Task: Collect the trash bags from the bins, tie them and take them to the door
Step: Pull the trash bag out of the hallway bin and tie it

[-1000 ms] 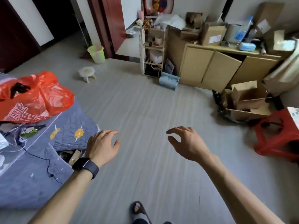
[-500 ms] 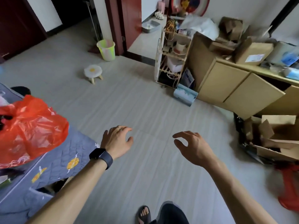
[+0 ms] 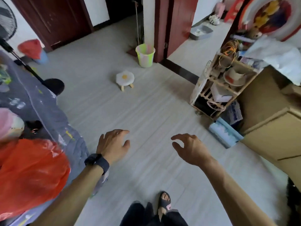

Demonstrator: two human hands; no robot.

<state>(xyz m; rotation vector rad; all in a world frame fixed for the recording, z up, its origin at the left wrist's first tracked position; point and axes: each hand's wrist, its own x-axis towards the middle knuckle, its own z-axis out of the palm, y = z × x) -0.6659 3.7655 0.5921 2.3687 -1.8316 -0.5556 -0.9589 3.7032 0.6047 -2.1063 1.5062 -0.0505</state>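
Observation:
A green-and-pink bin [image 3: 145, 54] stands on the floor beside a red door frame [image 3: 160, 30]. Far left, a blue bin [image 3: 41, 57] carries a red bag [image 3: 31, 48] in its mouth, next to a dark red door [image 3: 53, 22]. A large orange-red plastic bag [image 3: 29, 173] lies on the bed at lower left. My left hand [image 3: 114, 145], with a dark watch on the wrist, hovers over the floor with relaxed fingers and holds nothing. My right hand [image 3: 189, 148] hovers beside it, fingers loosely curled and holding nothing.
A bed with a grey quilt [image 3: 40, 111] fills the left side. A small white stool [image 3: 125, 79] sits mid-floor. On the right stand a wooden rack [image 3: 221, 88], a blue box [image 3: 225, 133] and a tan cabinet [image 3: 273, 128]. A fan stand [image 3: 53, 85] is by the bed.
The view has swung left and moved forward: the doors, green bin and stool are nearer, and the blue bin with its red bag has come into view. Both hands stay held out with nothing in them.

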